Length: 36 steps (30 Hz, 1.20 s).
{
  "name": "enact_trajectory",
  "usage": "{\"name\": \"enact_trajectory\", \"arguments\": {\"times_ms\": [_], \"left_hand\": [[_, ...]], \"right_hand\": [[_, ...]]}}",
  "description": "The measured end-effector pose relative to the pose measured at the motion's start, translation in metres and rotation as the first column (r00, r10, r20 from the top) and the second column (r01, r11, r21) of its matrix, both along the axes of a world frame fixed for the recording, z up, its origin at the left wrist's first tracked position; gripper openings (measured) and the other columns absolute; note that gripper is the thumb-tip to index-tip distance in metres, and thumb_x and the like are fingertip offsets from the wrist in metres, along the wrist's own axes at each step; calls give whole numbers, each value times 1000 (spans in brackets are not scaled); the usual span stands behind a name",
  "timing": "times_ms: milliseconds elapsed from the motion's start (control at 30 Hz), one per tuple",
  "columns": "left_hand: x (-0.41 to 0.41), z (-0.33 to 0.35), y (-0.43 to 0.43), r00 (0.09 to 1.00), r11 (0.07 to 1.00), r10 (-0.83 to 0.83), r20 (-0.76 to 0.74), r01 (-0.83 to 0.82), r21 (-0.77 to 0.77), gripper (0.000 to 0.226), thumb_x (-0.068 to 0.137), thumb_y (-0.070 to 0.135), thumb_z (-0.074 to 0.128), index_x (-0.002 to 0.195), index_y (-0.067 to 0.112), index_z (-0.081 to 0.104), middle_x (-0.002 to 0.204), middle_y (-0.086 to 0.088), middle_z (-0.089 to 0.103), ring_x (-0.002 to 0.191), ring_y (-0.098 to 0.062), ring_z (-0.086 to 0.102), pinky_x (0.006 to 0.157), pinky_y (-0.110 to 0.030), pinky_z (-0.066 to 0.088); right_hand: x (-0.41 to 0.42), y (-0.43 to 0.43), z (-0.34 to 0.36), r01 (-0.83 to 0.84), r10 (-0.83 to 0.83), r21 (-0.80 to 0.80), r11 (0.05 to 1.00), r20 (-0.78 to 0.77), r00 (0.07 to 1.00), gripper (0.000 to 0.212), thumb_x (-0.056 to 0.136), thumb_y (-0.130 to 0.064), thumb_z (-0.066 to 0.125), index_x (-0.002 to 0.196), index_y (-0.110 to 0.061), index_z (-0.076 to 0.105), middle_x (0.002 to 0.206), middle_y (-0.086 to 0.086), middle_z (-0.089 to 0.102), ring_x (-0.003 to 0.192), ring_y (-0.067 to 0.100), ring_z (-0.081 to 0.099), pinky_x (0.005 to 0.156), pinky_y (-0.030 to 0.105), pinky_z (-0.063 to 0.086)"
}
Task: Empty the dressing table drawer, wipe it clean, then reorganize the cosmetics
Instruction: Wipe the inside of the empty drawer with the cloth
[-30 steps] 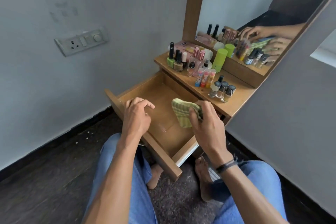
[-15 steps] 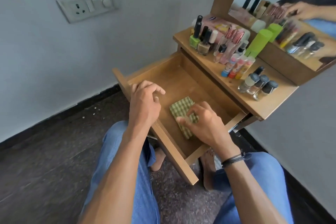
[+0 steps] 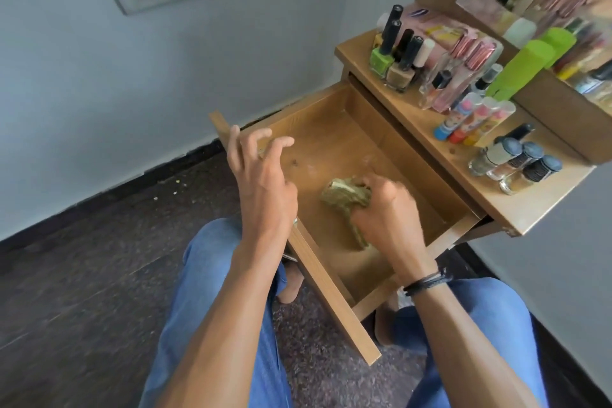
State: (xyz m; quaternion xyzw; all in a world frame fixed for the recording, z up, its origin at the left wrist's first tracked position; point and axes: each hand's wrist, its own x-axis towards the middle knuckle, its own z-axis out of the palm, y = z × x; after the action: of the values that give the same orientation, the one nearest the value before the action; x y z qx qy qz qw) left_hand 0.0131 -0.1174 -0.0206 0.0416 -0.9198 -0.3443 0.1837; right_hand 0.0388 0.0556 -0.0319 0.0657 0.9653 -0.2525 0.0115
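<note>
Inside the open wooden drawer [image 3: 334, 129], the right hand [image 3: 385, 209] has its grip closed on a soft, light green checked cloth [image 3: 344, 197], best bunched in the palm, while the left hand [image 3: 265, 182] rests open-fingered on the drawer's front.

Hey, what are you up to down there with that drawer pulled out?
A person sitting on the floor is wiping out the dressing table drawer. The right hand presses a bunched green checked cloth against the drawer's bare bottom, while the left hand hovers at the front edge with fingers spread. Nothing but the cloth lies in the drawer. The cosmetics, nail polish bottles and small tubes, stand on the tabletop by the mirror.
</note>
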Motion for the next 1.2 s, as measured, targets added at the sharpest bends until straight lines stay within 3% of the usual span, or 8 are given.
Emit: {"name": "enact_trajectory", "arguments": {"times_ms": [200, 367, 500, 567, 667, 767, 1000, 1200], "left_hand": [[1, 3, 5, 999, 995, 53, 2, -53, 83, 89, 72, -32, 42, 145, 18, 52, 154, -6, 32, 154, -31, 6, 106, -27, 38], [-6, -6, -4, 995, 986, 76, 59, -84, 144, 88, 78, -30, 43, 153, 15, 39, 160, -4, 22, 155, -25, 0, 117, -26, 28], [-11, -8, -13, 994, 978, 53, 96, -71, 197, 79, 84, -24, 47, 155, 9, 34, 161, -3, 20, 155, -19, 7, 121, -40, 32], [-12, -7, -17, 994, 978, 40, 105, -60, 201, 76, 87, -20, 49, 155, 8, 32, 162, -4, 20, 154, -19, 11, 121, -40, 32], [-13, -5, -24, 993, 979, 23, 119, -47, 200, 71, 92, -13, 52, 156, 7, 30, 164, -4, 16, 154, -19, 14, 120, -38, 33], [-13, -6, -24, 992, 984, 11, 129, -34, 177, 72, 94, -11, 49, 159, 7, 23, 168, -3, 6, 156, -18, 6, 122, -36, 28], [-11, -12, -13, 992, 990, 125, 34, -127, 54, 76, 90, -12, 52, 158, 7, 24, 167, -9, 15, 156, -24, 10, 108, 1, -3], [-11, -12, -11, 986, 988, 147, 75, -151, 38, 76, 92, -8, 50, 160, 10, 22, 168, -3, 11, 156, -19, 6, 97, 10, -7]], "right_hand": [[-39, 8, 27, 49, 8, 191, 980, -286, 958, 26, 87, -14, 72, 113, -14, 68, 106, 6, 69, 92, 25, 53, 73, 41, 51], [-35, -8, 5, -213, 201, 84, 973, 128, 971, 43, 87, -47, 75, 121, -21, 71, 123, 1, 55, 115, 27, 50, 93, 45, 51], [-40, -8, -11, -48, 65, 199, 979, -75, 995, 48, 97, -50, 60, 133, -19, 64, 137, 6, 53, 125, 31, 44, 107, 52, 41], [-48, -11, -22, -92, 86, 297, 950, 32, 996, 61, 100, -52, 51, 150, -17, 45, 157, 10, 37, 147, 33, 26, 122, 55, 20], [-59, -15, -42, -220, 154, 312, 925, 221, 963, 76, 106, -55, 28, 162, -10, 7, 170, 15, 2, 157, 30, -6, 123, 52, -10], [-77, -20, -50, -245, 171, 307, 920, 249, 953, 75, 107, -55, 16, 162, -9, -7, 169, 16, -11, 156, 30, -14, 124, 53, -14], [-91, -54, -54, -292, 254, 223, 930, 185, 949, 75, 105, -55, 21, 163, -17, -9, 168, 7, -19, 154, 21, -22, 118, 42, -22], [-66, -40, -49, -649, 617, 159, 744, 210, 758, 59, 108, -47, 21, 162, -27, 11, 170, -6, -3, 155, 10, -11, 123, 41, -16]]}}
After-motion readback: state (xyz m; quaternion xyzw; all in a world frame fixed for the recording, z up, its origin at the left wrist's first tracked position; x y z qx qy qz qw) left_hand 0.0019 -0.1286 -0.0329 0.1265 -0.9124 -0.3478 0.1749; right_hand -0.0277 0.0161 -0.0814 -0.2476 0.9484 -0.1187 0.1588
